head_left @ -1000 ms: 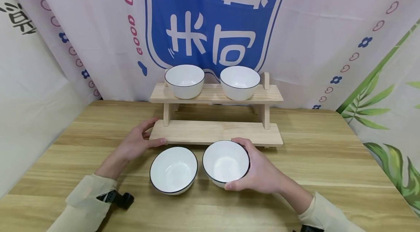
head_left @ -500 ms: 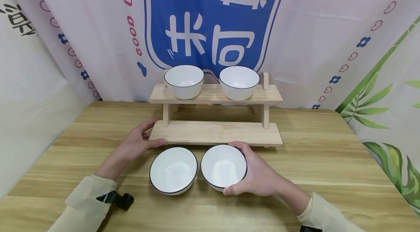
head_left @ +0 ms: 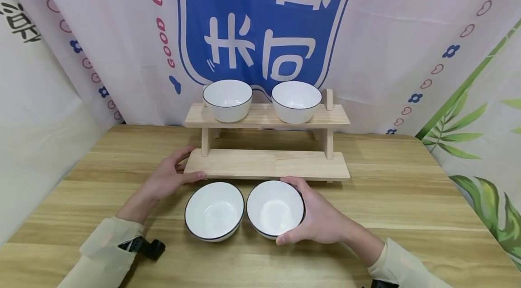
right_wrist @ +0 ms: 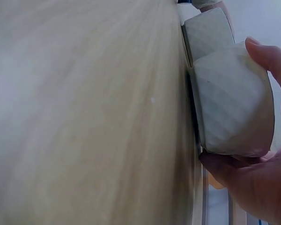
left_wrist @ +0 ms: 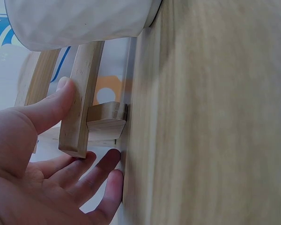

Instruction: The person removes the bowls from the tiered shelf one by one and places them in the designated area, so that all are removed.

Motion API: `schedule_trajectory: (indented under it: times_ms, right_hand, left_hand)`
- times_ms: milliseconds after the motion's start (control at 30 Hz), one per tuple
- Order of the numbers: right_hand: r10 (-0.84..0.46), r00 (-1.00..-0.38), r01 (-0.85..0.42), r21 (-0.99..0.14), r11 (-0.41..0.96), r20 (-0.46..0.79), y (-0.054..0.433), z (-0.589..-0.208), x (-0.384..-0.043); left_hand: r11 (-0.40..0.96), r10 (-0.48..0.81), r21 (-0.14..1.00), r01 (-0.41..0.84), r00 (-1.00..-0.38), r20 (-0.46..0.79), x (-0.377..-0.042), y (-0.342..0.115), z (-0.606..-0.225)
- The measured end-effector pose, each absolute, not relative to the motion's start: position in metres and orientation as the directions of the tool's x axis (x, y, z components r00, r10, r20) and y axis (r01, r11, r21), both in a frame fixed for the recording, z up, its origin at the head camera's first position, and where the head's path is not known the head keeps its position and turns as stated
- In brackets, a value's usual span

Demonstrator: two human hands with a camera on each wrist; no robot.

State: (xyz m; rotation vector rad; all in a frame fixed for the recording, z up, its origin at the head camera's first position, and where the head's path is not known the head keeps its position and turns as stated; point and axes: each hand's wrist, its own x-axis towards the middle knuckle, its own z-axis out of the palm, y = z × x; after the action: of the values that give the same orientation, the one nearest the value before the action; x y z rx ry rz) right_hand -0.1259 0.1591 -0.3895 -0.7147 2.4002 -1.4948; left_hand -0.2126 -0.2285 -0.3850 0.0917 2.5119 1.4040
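Observation:
My right hand (head_left: 319,215) grips a white bowl (head_left: 275,209) with a dark rim, thumb at the near side and fingers at the far side. In the right wrist view the bowl's faceted wall (right_wrist: 234,103) shows, its base close over the table. A matching bowl (head_left: 214,211) stands just left of it, the rims nearly meeting. My left hand (head_left: 168,175) holds the left end of the lower board of a two-tier wooden stand (head_left: 264,163). In the left wrist view the thumb (left_wrist: 61,101) lies along the board's front edge, with the fingertips by its end.
Two more white bowls, a left one (head_left: 228,100) and a right one (head_left: 296,101), stand on the stand's upper board. A printed curtain (head_left: 386,53) hangs right behind the wooden table (head_left: 390,179). A black strap device (head_left: 142,247) sits on the left wrist.
My right hand has brought its bowl down and slightly toward me and left, up beside the other bowl. The left hand and the stand have stayed in place.

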Motion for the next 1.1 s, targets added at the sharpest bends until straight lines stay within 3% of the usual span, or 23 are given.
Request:
schedule_trajectory:
  times_ms: [733, 1100]
  right_hand:
    - [-0.604, -0.797, -0.273, -0.895, 0.353, 0.005, 0.158, -0.385, -0.128]
    - [-0.56, -0.828, -0.262, -0.87, 0.418, -0.02, 0.158, -0.381, -0.129]
  left_hand:
    - [0.526, 0.186, 0.849, -0.056, -0.966, -0.179, -0.209, -0.229, -0.383]
    - [0.522, 0.188, 0.851, -0.055, -0.966, -0.178, -0.211, -0.23, -0.385]
